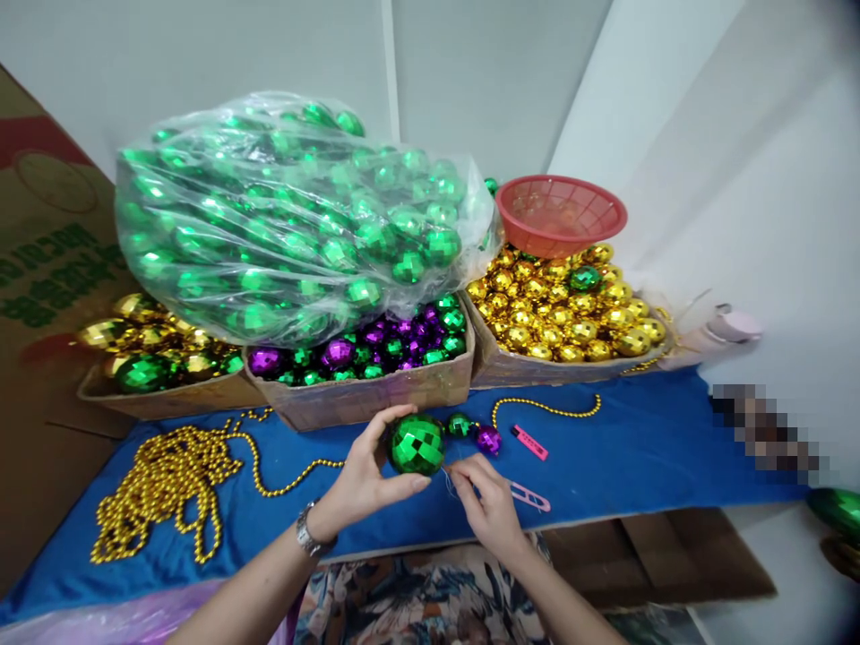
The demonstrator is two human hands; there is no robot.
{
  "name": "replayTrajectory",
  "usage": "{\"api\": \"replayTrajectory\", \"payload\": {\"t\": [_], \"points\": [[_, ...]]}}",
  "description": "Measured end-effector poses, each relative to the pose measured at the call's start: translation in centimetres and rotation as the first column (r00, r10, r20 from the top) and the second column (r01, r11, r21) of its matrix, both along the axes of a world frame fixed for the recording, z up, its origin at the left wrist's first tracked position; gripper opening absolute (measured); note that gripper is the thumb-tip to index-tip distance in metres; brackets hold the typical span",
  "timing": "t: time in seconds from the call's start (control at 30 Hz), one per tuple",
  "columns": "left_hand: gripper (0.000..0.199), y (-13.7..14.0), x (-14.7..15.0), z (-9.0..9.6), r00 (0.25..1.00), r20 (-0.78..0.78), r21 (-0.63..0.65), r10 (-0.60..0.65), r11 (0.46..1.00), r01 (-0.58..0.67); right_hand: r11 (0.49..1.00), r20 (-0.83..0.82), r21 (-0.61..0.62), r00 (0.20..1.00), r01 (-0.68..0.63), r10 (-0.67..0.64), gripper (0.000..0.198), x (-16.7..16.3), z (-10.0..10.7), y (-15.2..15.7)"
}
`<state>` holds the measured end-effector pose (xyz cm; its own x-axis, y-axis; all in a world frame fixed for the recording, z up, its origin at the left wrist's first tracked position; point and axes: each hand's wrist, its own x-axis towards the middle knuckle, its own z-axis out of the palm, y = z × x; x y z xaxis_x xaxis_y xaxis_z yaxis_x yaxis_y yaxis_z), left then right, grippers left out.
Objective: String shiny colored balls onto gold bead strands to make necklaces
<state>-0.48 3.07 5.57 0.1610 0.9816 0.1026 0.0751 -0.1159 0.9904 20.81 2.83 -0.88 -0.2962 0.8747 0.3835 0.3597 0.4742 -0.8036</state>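
My left hand (369,470) is wrapped round a large shiny green bauble (417,444) with a faceted surface, held above the blue cloth. Right beside it, my right hand (482,494) pinches a thin pale thread (449,484) at the bauble's side. Just past the fingers lie a smaller green bauble (460,425) and a purple bauble (489,439), next to a gold bead string (547,405). A pink thread snips-like tool (530,496) rests near my right hand; its far end is partly hidden. The pink box cutter-like piece (529,442) lies farther right.
Behind the hands stand cardboard boxes of purple and green baubles (339,353), gold baubles (557,309) and more gold ones (144,336). A clear bag of green baubles (288,224) and a red basket (562,193) sit on top. Gold bead strands (161,475) are heaped at left.
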Motion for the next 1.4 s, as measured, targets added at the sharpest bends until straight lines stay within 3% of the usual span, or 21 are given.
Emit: {"api": "replayTrajectory", "payload": {"t": [0.23,0.5,0.73,0.87,1.0,1.1,1.2,1.4], "points": [[0.072,-0.1,0.1,-0.1,0.996,0.085,-0.047,0.002,0.999,0.002,1.000,0.006,-0.017,1.000,-0.020,0.020,0.021,0.2,0.0,-0.2],[0.073,-0.4,0.1,-0.2,0.998,0.061,-0.036,0.022,0.999,-0.019,1.000,-0.004,-0.017,1.000,-0.027,0.026,0.023,0.3,-0.3,-0.6],[0.076,-1.0,1.0,-0.5,0.932,0.362,-0.169,-0.013,0.982,0.079,0.998,-0.030,-0.026,0.998,-0.049,0.048,0.022,-0.1,-0.5,-0.8],[0.079,-1.4,1.3,-0.7,0.912,0.410,-0.197,0.009,0.977,0.078,0.998,-0.037,-0.038,0.998,-0.057,0.056,0.023,-0.3,-0.2,-0.8],[0.081,-1.5,1.1,-0.4,0.936,0.349,-0.175,0.044,0.984,0.019,0.997,-0.018,-0.024,0.997,-0.076,0.075,0.023,0.0,-0.7,-0.6],[0.080,-1.3,0.7,-0.2,0.974,0.165,-0.075,0.155,0.987,-0.144,0.999,0.037,0.011,0.998,-0.052,0.051,0.024,0.9,-1.7,-0.3],[0.075,-1.2,0.2,0.0,0.964,-0.018,0.037,0.265,0.964,-0.264,0.997,0.109,0.073,0.994,-0.010,0.002,0.024,2.1,-2.6,0.1],[0.076,-1.3,-0.7,0.0,0.923,-0.026,0.118,0.384,0.918,-0.378,0.983,0.171,0.166,0.979,0.083,-0.112,0.022,4.3,-2.4,0.4]]}}
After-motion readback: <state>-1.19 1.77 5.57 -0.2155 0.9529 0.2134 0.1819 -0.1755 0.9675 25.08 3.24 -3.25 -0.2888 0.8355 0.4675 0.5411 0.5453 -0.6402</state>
